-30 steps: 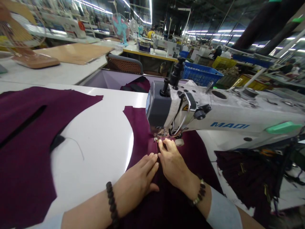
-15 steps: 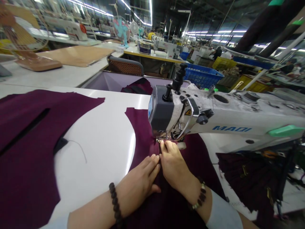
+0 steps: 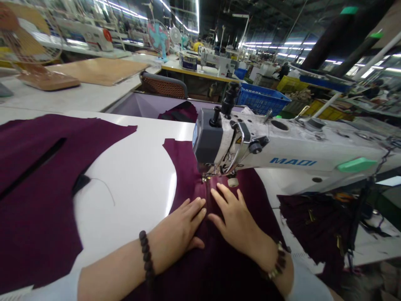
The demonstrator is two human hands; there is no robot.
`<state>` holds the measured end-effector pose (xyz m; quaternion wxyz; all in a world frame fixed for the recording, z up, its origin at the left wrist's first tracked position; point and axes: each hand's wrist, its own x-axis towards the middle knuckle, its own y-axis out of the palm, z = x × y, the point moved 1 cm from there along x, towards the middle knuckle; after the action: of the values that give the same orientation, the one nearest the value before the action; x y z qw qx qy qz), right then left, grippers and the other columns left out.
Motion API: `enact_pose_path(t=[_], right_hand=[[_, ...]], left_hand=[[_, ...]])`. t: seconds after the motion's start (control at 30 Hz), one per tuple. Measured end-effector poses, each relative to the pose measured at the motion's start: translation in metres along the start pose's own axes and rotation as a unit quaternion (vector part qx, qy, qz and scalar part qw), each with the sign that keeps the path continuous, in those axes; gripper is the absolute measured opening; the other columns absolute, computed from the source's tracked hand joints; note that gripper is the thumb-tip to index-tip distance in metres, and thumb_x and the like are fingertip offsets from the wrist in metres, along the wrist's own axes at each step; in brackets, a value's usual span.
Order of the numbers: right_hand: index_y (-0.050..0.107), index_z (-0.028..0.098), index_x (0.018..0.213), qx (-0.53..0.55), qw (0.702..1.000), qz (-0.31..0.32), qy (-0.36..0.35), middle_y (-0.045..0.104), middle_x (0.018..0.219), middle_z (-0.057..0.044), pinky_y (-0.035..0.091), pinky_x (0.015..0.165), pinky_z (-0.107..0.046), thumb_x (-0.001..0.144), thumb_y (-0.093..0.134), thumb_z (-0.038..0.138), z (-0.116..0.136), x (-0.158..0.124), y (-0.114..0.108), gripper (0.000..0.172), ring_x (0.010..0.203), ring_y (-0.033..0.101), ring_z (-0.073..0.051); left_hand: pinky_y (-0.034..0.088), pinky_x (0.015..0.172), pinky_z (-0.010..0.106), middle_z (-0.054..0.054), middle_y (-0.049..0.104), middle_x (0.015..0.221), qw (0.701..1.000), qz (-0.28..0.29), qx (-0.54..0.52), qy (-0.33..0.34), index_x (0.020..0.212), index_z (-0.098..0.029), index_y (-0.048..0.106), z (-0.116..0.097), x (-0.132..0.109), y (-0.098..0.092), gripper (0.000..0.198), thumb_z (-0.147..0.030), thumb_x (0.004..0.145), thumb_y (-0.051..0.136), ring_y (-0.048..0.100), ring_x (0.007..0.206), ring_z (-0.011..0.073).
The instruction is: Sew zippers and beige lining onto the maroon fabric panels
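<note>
A maroon fabric piece (image 3: 184, 163) lies under the needle area of a white and grey sewing machine (image 3: 282, 146). A narrow dark strip or seam runs down the fabric from the presser foot (image 3: 205, 179). My left hand (image 3: 180, 228) lies flat on the fabric just left of that seam, fingers stretched out. To the right of the seam, my right hand (image 3: 236, 217) rests on the cloth with its fingers spread, the fingertips just below the machine head. Neither hand grips anything.
Another maroon piece (image 3: 90, 146) with a dark slit lies at the left of the white table (image 3: 125, 188). Dark pleated fabric (image 3: 313, 225) with metal pieces lies at the right. Behind are a blue crate (image 3: 265, 99), a chair (image 3: 164, 85) and a fan (image 3: 40, 75).
My right hand has moved back from the presser foot and its fingers have spread, uncovering the seam. My left hand has shifted slightly left. The view has shifted a little.
</note>
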<state>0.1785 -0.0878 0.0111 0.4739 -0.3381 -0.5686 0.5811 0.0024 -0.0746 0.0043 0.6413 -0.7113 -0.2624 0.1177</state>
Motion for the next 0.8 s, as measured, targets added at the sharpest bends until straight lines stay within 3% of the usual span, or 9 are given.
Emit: enact_pose_path(t=[0.13, 0.27, 0.53, 0.8], right_hand=[[0.028, 0.015, 0.136, -0.006, 0.998, 0.028, -0.049, 0.026, 0.142, -0.012, 0.020, 0.102, -0.059, 0.085, 0.046, 0.027, 0.002, -0.030, 0.006, 0.056, 0.132, 0.018, -0.026], [0.030, 0.013, 0.136, -0.004, 0.996, 0.046, -0.077, 0.023, 0.143, -0.011, 0.019, 0.103, -0.059, 0.086, 0.043, 0.027, -0.004, -0.028, 0.006, 0.053, 0.133, 0.014, -0.025], [0.031, 0.012, 0.135, -0.005, 0.996, 0.051, -0.079, 0.025, 0.142, -0.013, 0.019, 0.102, -0.059, 0.087, 0.041, 0.024, -0.007, -0.020, 0.004, 0.051, 0.132, 0.017, -0.026], [0.032, 0.012, 0.135, 0.013, 0.995, 0.063, -0.073, 0.031, 0.139, -0.014, 0.020, 0.103, -0.057, 0.087, 0.042, 0.026, -0.016, -0.003, 0.003, 0.051, 0.129, 0.025, -0.027]], left_hand=[[0.044, 0.094, 0.043, 0.022, 0.052, 0.122, 1.000, -0.009, 0.023, -0.010, 0.115, -0.003, 0.053, -0.010, -0.010, -0.002, 0.069, -0.045, 0.063, 0.073, 0.049, 0.114, 0.0317], [0.045, 0.091, 0.045, 0.023, 0.052, 0.121, 0.998, -0.026, 0.049, 0.007, 0.115, -0.003, 0.053, -0.021, -0.015, 0.000, 0.068, -0.041, 0.063, 0.075, 0.050, 0.112, 0.0334], [0.046, 0.087, 0.053, 0.024, 0.053, 0.120, 0.998, -0.024, 0.037, 0.047, 0.116, -0.006, 0.054, -0.014, -0.012, 0.004, 0.059, -0.037, 0.068, 0.072, 0.049, 0.112, 0.0360], [0.041, 0.093, 0.053, 0.021, 0.051, 0.124, 0.999, -0.039, -0.002, 0.028, 0.117, -0.008, 0.053, 0.003, -0.005, 0.009, 0.053, -0.040, 0.076, 0.063, 0.045, 0.117, 0.0333]])
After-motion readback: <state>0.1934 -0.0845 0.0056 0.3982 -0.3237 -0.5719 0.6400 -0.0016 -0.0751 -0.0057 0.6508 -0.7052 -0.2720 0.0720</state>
